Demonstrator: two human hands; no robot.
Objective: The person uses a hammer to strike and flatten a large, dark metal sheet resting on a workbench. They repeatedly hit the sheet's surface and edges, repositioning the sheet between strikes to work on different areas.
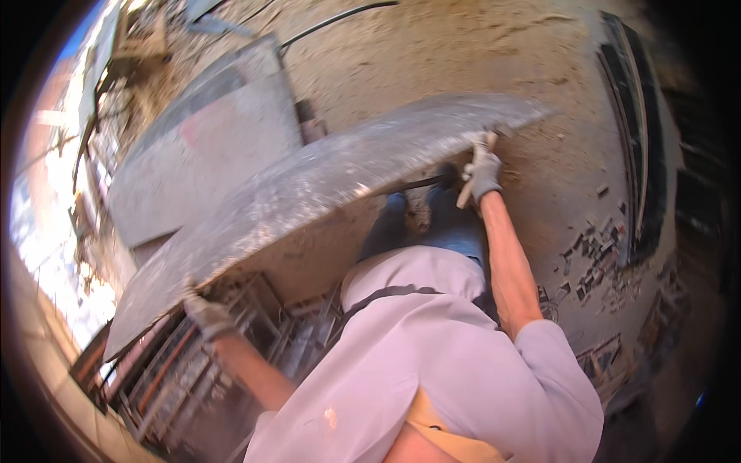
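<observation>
A long grey sheet, scuffed and worn like metal, spans the view in front of me from lower left to upper right. My left hand, in a light glove and blurred, is closed on its near edge toward the left end. Near the right end, my right hand, also in a light glove, is closed at the same edge. A tan, stick-like piece shows beside the right glove; I cannot make out what it is. The fingers under the sheet are hidden.
Another large grey panel lies beyond the sheet. Metal frames stand at lower left. Long dark bars lie on the right, with small offcuts scattered on the sandy ground. A dark hose or pipe lies far off.
</observation>
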